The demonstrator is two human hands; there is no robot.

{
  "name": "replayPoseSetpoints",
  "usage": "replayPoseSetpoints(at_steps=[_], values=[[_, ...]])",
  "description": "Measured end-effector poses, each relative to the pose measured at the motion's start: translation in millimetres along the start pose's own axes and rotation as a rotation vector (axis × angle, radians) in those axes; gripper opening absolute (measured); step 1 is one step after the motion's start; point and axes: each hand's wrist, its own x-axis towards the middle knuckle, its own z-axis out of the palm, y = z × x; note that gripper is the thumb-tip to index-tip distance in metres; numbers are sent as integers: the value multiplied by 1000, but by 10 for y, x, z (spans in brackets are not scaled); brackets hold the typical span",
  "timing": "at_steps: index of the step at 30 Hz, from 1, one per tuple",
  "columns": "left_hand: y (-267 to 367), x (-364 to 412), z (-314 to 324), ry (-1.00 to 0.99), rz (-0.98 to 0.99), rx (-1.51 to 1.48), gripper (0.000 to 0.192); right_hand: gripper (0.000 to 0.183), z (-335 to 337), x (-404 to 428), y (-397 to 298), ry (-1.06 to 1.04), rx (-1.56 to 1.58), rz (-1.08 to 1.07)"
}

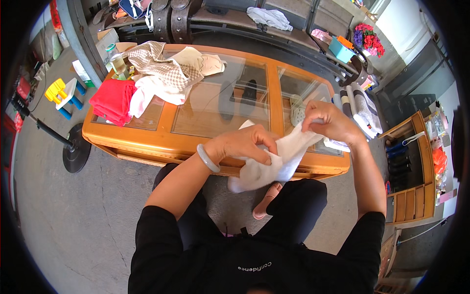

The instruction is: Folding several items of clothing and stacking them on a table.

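Observation:
A white cloth [292, 149], perhaps a towel, hangs between my two hands over the near edge of the wooden coffee table [123, 143]. My left hand [244, 145], with a pale bangle on its wrist, pinches the cloth between thumb and fingers. Farther right and higher, my right hand [328, 121] grips another part of it near a corner. The cloth's lower part droops over my knees. On the table's left end lie a folded red cloth [114, 101], a white cloth [158, 90] and a brown-checked towel [150, 58].
Folded towels [361, 106] are stacked at the table's right end. A glass jar [117, 62] with a green lid stands at the back left. Behind the table runs a bench [224, 18]. A round black stand base [77, 149] and a small toy chair [66, 95] are on the left floor.

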Motion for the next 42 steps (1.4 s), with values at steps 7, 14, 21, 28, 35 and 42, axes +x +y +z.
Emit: replayPoseSetpoints(at_steps=[7, 14, 21, 28, 35, 42], values=[[-59, -7, 62, 83, -122, 475, 20, 20, 190, 137, 100, 463, -366, -197], [49, -165, -209, 387, -87, 838, 17, 19, 79, 22, 372, 566, -586, -59], [-132, -282, -451, 535, -75, 696, 10, 18, 21, 24, 503, 672, -490, 38], [-237, -337, -645, 799, -130, 267, 11, 19, 68, -45, 564, 559, -358, 31], [-30, -428, -719, 945, 107, 196, 10, 24, 230, -201, 1114, 661, -581, 177], [-42, -431, -724, 1079, 140, 203, 10, 19, 421, -146, 1021, 764, -301, 250]])
